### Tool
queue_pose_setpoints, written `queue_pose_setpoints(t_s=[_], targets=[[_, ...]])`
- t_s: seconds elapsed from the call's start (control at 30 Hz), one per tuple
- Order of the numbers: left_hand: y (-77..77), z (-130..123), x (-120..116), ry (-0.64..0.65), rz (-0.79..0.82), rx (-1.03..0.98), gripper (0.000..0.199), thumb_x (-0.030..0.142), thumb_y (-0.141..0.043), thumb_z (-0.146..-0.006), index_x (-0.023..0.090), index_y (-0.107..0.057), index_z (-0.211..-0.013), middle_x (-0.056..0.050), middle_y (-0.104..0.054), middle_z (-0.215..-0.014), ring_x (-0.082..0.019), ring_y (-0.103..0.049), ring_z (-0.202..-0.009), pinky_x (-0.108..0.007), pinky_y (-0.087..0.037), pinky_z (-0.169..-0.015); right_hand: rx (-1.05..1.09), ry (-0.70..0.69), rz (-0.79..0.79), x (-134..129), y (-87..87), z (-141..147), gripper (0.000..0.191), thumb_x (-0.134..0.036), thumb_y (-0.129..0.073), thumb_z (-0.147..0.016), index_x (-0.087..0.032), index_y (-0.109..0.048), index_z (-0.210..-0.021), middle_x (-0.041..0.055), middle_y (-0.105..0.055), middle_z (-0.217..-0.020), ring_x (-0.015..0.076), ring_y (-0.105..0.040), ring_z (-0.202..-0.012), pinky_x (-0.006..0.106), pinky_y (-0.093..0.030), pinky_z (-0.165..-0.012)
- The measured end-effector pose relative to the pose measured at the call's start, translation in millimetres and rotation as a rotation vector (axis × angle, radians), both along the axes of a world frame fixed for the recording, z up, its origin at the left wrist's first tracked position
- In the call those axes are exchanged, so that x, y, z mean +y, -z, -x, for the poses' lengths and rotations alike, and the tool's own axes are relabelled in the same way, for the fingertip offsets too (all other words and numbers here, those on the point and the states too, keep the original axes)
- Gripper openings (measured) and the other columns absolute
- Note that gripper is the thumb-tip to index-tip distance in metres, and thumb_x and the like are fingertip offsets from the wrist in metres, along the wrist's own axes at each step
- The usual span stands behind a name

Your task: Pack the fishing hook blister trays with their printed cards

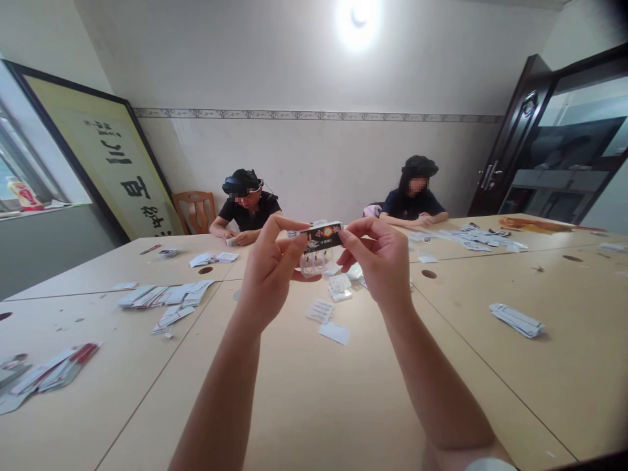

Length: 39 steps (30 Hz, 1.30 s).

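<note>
Raised above the table, my left hand [269, 278] is closed around a small clear plastic case [314, 263] with dark hook-shaped pieces inside. A black label card [322, 238] with white and orange print lies along the upper part of the case. My left thumb presses on the card's left end. At the card's right end, my right hand [383, 258] pinches it between thumb and fingers. Below my hands, more clear cases [339, 286] rest on the table, with another case [320, 311] nearer me beside a white card [334, 333].
Stacks of white cards [167, 296] lie on the left of the wooden table [314, 405]. A bundle of cards [517, 320] is at the right, and a scattered pile [483, 237] farther back. Two people [248, 209] sit across, their hands near the far edge.
</note>
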<state>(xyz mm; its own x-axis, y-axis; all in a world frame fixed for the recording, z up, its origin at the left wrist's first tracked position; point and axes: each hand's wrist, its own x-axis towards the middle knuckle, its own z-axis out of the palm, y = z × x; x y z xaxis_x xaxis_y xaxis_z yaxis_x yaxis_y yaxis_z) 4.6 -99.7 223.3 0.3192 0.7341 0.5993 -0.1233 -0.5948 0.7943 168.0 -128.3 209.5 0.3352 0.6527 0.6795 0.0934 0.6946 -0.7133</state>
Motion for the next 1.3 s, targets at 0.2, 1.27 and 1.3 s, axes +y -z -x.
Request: queue_pose_setpoints(t_s=[0.2,1.27,1.3], targets=[[0.5,3.3,3.6,0.049,0.024,-0.004,0.021,0.042,-0.063,-0.092,0.025,-0.055,-0.101,0.001,-0.068,-0.077,-0.014,-0.069,-0.061,-0.030,-0.066,-0.054,0.009,-0.022,-0.016,-3.1,-1.3,0.7,0.014,-0.028,-0.072,-0.084,-0.018,-0.065,-0.077,-0.0048,-0.061,-0.065,0.0082,-0.063,-0.047,0.017,-0.052,-0.038],[0.8,-3.5,-10.8,-0.007,-0.066,0.018,0.022,0.041,-0.063,-0.093,0.022,-0.054,-0.099,0.001,-0.067,-0.082,-0.012,-0.070,-0.067,-0.022,-0.064,-0.052,0.081,0.034,0.028,-1.8,-1.0,2.8,0.014,-0.025,-0.070,-0.081,-0.018,-0.061,-0.073,-0.0053,-0.058,-0.059,0.0082,-0.060,-0.041,0.017,-0.047,-0.033],[1.1,-3.8,-10.6,-0.005,-0.060,0.017,0.022,0.041,-0.063,-0.093,0.022,-0.054,-0.099,0.001,-0.067,-0.081,-0.013,-0.070,-0.067,-0.023,-0.064,-0.052,0.091,0.027,0.024,-0.7,-0.5,2.2,0.016,-0.024,-0.071,-0.081,-0.019,-0.059,-0.072,-0.0061,-0.057,-0.058,0.0081,-0.059,-0.041,0.017,-0.045,-0.032]])
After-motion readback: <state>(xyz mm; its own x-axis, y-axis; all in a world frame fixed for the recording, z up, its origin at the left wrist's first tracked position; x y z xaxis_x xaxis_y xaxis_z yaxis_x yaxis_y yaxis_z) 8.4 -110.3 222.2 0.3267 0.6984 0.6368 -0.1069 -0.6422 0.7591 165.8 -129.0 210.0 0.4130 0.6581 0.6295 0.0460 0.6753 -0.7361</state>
